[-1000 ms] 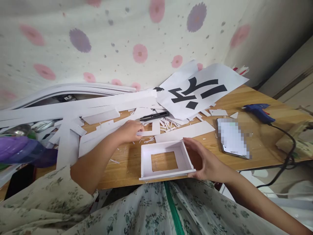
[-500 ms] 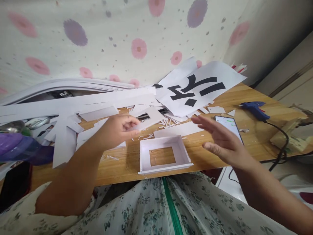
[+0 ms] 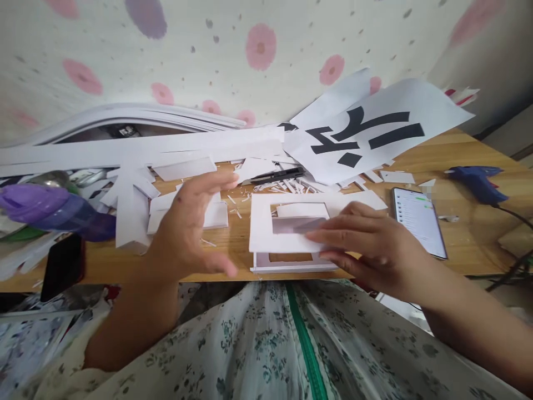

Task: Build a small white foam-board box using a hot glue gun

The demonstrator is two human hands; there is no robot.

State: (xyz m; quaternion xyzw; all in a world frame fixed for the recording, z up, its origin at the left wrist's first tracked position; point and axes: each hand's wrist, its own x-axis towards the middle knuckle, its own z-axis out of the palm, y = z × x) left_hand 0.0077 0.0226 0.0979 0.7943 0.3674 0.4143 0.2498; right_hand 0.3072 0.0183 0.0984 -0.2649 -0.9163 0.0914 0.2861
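A flat white foam-board frame (image 3: 262, 222) with a rectangular cut-out lies over the back part of a shallow white open box (image 3: 293, 270). The box's front strip and part of its floor opening show below the frame. My right hand (image 3: 370, 244) grips the frame's right end between thumb and fingers. To the left, my left hand (image 3: 191, 228) is empty, its thumb and fingers spread wide and facing the frame without touching it. Behind the frame lies a black utility knife (image 3: 278, 175) among thin white offcuts.
White board strips (image 3: 133, 205) and scraps cover the left side, beside a purple bottle (image 3: 54, 205) and a dark phone (image 3: 62, 264). A lit phone (image 3: 418, 222) and a blue glue gun (image 3: 478, 182) lie right. Printed paper (image 3: 366, 133) leans at the back.
The white frame has gone from my left hand to my right and now sits over the box. My left hand has opened; my right has moved in and closed on the frame. The view has shifted.
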